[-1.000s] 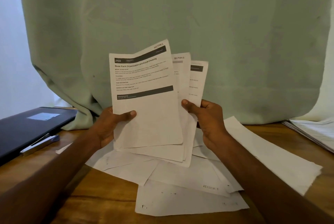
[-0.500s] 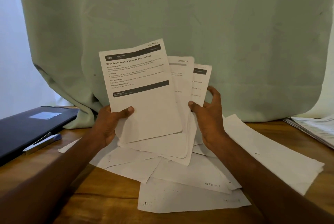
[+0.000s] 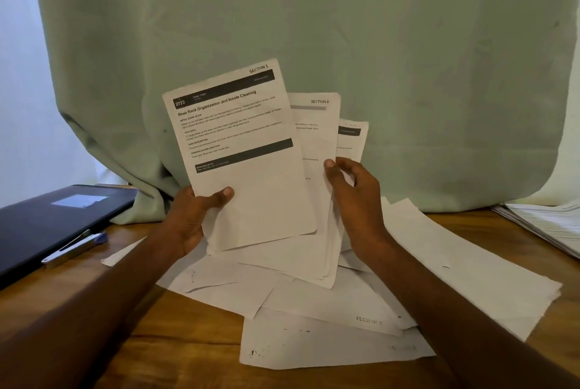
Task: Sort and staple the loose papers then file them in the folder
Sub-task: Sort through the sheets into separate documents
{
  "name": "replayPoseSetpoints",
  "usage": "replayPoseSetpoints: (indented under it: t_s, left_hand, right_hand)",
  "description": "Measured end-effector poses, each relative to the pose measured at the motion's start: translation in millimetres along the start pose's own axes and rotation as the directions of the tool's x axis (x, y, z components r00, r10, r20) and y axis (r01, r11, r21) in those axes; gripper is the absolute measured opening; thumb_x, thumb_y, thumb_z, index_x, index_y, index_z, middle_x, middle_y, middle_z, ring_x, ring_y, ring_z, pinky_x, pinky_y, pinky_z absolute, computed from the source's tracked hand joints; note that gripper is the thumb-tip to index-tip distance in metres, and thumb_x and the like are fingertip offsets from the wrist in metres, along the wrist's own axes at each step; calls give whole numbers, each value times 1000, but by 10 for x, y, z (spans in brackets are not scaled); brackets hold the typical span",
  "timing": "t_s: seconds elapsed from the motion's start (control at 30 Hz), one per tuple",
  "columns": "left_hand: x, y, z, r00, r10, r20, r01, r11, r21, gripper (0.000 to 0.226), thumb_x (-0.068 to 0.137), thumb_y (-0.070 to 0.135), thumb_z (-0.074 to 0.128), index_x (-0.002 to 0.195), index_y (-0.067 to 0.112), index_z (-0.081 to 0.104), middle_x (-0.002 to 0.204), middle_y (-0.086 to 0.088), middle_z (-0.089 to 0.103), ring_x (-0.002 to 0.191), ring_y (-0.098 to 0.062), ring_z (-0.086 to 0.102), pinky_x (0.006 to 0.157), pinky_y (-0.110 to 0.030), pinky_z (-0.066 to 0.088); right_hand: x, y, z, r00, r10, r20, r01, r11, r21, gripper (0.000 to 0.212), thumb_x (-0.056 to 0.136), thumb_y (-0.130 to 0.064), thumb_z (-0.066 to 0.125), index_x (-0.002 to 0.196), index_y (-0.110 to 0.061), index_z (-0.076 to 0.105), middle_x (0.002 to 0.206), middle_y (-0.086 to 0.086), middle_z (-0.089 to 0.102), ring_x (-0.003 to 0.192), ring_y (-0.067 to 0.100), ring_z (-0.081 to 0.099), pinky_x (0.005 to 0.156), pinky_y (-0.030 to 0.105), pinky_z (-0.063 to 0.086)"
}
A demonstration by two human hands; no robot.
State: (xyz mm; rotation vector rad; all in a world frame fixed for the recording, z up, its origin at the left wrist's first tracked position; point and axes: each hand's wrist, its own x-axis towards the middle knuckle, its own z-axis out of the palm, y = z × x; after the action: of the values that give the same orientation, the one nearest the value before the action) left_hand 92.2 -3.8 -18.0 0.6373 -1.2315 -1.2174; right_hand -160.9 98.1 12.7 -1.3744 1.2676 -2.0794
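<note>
Head view: my left hand [image 3: 191,219] pinches the tilted-further Section 1 sheet [image 3: 238,153], my right hand [image 3: 354,200], fingers now curled, seemingly grips the fanned sheets [image 3: 317,200] above the table's [image 3: 194,335] middle, still sorting.

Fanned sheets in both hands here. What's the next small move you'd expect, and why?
Probably square the fan into one stack. The left hand pinches the Section 1 sheet in front, while the right hand touches the Section 2 sheet behind it; the sheets are splayed, not aligned. The stapler lies untouched on the dark folder, so stapling looks premature.
</note>
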Motion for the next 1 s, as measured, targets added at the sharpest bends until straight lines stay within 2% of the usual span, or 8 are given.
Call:
replayPoseSetpoints:
  t_s: [0.1, 0.23, 0.4, 0.53, 0.73, 0.83, 0.93, 1.0]
  left_hand:
    - [3, -6, -13, 999, -10, 36, 11, 1000, -3, 61, 74, 14, 80, 133, 16, 63, 127, -9, 71, 118, -31, 67, 107, -55, 49]
    - [-21, -15, 7, 996, -24, 84, 22, 999, 26, 72, 69, 25, 94, 133, 15, 64, 127, -9, 72, 118, -31, 67, 107, -53, 49]
    - [-38, -59, 52, 996, -27, 90, 25, 999, 28, 60, 75, 11, 79, 133, 13, 64, 126, -9, 72, 117, -30, 68, 104, -48, 51]
    - [-35, -53, 55, 997, -25, 71, 27, 999, -26, 54, 74, 12, 77, 127, 17, 66, 124, -8, 73, 111, -26, 71, 84, -35, 62]
    - [14, -65, 0, 998, -41, 41, 43, 999, -33, 58, 73, 13, 79, 129, 13, 66, 124, -11, 72, 116, -31, 68, 100, -46, 53]
    - [6, -54, -1, 998, -49, 47, 50, 998, -34, 58, 75, 12, 80, 131, 13, 65, 125, -11, 72, 118, -33, 67, 99, -46, 54]
    - [-7, -36, -5, 988, -74, 138, 77, 997, -15, 85, 56, 28, 100, 133, 14, 64, 127, -9, 72, 116, -28, 69, 88, -38, 61]
    - [-25, -29, 8, 972, -96, 214, 89, 995, 42, 104, 43, 35, 104, 136, 14, 63, 129, -9, 71, 117, -26, 69, 90, -35, 60]
  right_hand:
    - [30, 20, -26, 998, 63, -16, -63, 998, -1, 21, 94, -23, 73, 113, -13, 74, 118, -4, 72, 111, 14, 67, 84, 14, 50]
    - [45, 1, -83, 990, 125, -59, -122, 991, 50, 19, 81, -18, 85, 91, -7, 74, 98, -6, 77, 94, 13, 73, 80, 23, 57]
    - [68, -47, -131, 968, 234, -94, -211, 955, 207, 21, 81, -16, 85, 96, -11, 70, 100, -6, 75, 94, 14, 72, 77, 26, 58]
    - [88, -40, -143, 949, 301, -94, -263, 920, 290, 29, 80, -15, 86, 103, -4, 72, 102, 3, 78, 96, 21, 74, 86, 38, 60]
    - [88, -47, -139, 947, 310, -83, -277, 919, 280, 27, 80, -14, 86, 102, -7, 73, 106, 4, 77, 99, 24, 73, 92, 45, 59]
    - [92, -47, -144, 948, 308, -88, -274, 922, 272, 27, 80, -14, 86, 102, -7, 72, 107, 4, 77, 100, 23, 73, 91, 43, 59]
    - [101, -48, -157, 953, 292, -77, -262, 928, 265, 28, 80, -14, 85, 104, -7, 71, 108, 3, 77, 99, 19, 73, 89, 36, 59]
    - [90, -48, -167, 966, 256, -34, -239, 936, 258, 30, 82, -14, 84, 108, -10, 71, 109, -1, 76, 101, 16, 72, 88, 31, 59]
